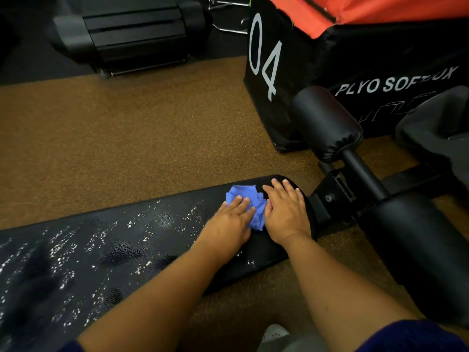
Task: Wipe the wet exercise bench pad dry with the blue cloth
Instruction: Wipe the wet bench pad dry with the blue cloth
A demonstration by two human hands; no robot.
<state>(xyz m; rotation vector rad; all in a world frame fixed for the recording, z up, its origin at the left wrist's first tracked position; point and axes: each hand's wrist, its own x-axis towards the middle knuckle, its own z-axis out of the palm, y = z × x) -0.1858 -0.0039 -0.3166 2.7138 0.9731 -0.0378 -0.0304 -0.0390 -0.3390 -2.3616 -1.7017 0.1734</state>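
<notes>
While both palms press flat, I see left hand (pixel 232 221) fingers together on cloth (pixel 250 205). Right hand (pixel 285 214) fingers slightly spread, cloth at its thumb side. Droplets cover pad (pixel 106 250) left of left fingers.

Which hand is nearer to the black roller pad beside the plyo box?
The right hand. It lies flat at the rounded end of the bench pad, on the side toward the roller pad. The left hand presses the blue cloth, farther from the roller.

The black soft box (pixel 317 72) bears a large "04" — and, on its side, "PLYO SOFTBOX".
</notes>
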